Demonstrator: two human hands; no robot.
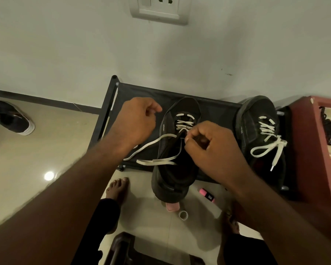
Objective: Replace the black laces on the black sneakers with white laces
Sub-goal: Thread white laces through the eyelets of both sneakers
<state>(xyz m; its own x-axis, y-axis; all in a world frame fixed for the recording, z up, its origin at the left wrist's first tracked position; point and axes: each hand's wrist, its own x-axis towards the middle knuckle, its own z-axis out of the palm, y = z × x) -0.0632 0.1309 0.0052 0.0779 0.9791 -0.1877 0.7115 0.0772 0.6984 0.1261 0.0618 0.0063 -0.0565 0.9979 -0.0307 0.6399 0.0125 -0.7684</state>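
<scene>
Sneaker [172, 169] on rack [141, 92], part-laced white; right hand [212, 148] grip pinched on lace [155, 161] at eyelets. Left hand [138, 123] loosely curled, holding nothing visible.

Dim, warm indoor light, wide-angle head view.
One overhead lamp shows as a small white glare spot [49, 175] on the glossy floor [27, 159]; wall [65, 44] evenly lit, greyish, with soft falloff. Shadows soft, deep inside the black sneaker [172, 169]; dark fabric loses detail. White lace [183, 124] reads clearly. Strong barrel distortion: wall socket [159, 9] and floor edge bend. Forearms near the lower corners are soft and smeared; centre is reasonably sharp.
</scene>
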